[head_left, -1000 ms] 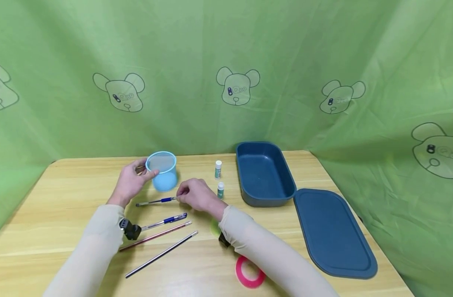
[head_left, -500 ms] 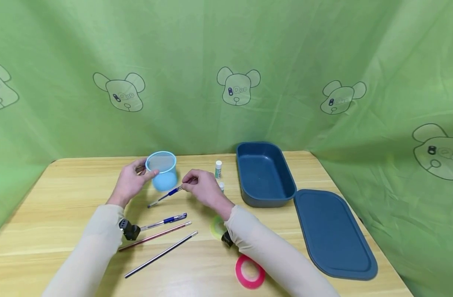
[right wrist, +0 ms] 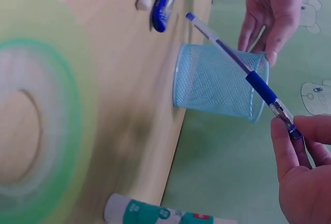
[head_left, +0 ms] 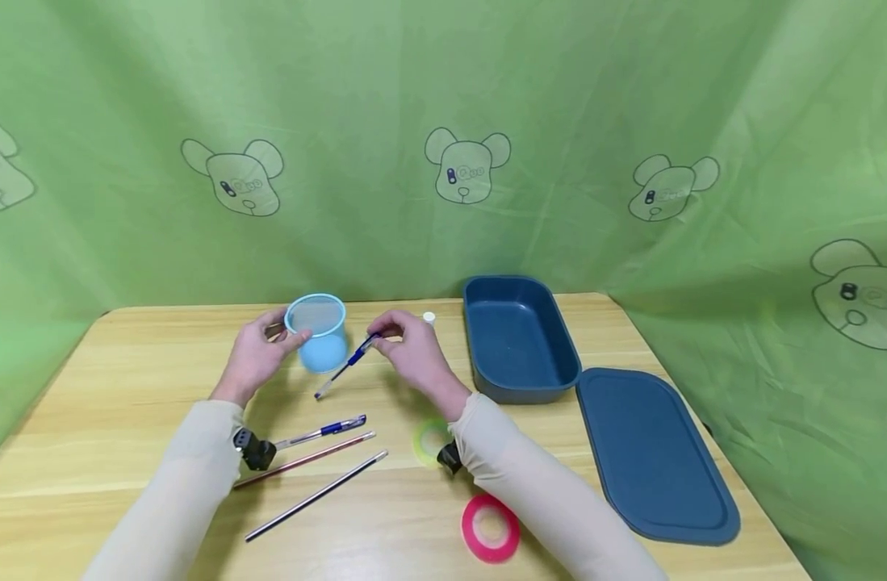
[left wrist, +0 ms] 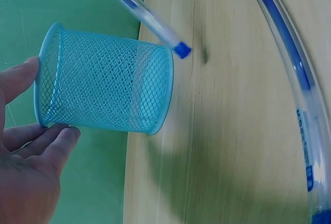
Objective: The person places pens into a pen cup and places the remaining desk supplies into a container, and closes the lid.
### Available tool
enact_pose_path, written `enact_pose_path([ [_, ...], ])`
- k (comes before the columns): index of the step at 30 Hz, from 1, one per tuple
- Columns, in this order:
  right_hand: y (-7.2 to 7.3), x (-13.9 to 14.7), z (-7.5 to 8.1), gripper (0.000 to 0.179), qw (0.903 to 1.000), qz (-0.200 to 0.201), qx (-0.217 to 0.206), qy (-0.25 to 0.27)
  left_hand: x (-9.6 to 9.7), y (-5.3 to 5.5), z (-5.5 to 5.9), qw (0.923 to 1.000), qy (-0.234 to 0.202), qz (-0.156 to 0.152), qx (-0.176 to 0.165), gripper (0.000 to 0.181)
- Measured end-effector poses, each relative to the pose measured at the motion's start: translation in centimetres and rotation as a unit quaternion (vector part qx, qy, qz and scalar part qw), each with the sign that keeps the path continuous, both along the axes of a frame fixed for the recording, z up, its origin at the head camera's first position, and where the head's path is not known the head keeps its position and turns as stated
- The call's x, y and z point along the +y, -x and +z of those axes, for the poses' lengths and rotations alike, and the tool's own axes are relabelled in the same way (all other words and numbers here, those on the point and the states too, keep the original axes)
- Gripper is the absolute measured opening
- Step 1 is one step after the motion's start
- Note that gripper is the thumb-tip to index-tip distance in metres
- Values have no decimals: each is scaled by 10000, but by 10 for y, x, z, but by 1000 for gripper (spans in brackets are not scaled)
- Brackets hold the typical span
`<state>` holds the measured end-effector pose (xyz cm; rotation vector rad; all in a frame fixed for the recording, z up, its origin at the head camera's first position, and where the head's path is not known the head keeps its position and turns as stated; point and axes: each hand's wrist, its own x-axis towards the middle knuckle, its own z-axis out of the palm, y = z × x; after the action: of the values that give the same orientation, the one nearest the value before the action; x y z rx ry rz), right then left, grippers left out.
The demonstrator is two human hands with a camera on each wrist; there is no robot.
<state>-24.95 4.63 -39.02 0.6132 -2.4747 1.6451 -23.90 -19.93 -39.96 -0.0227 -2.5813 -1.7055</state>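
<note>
On the smooth wooden table (head_left: 123, 387) we steady the round blue mesh cup (head_left: 317, 332) with our left hand (head_left: 257, 355), fingers curled on its rim, while our right hand (head_left: 414, 355) pinches the slim blue pen (head_left: 345, 367), tilted beside the cup, off the table.

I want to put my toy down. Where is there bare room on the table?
Bare wood lies left of the left hand, and along the table edge nearest you. The dark blue box is empty. Crowded: pens and tape rolls between the arms.
</note>
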Motion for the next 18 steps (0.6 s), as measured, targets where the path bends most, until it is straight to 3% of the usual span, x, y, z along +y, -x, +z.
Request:
enact_pose_path([
  [11, 1, 3, 10, 15, 9945, -608, -140, 842, -3, -2, -1, 10000, -19, -60, -47, 76],
  [18, 3, 5, 18, 14, 9902, -672, -13, 1224, -2, 0, 0, 9999, -58, -99, -24, 75],
])
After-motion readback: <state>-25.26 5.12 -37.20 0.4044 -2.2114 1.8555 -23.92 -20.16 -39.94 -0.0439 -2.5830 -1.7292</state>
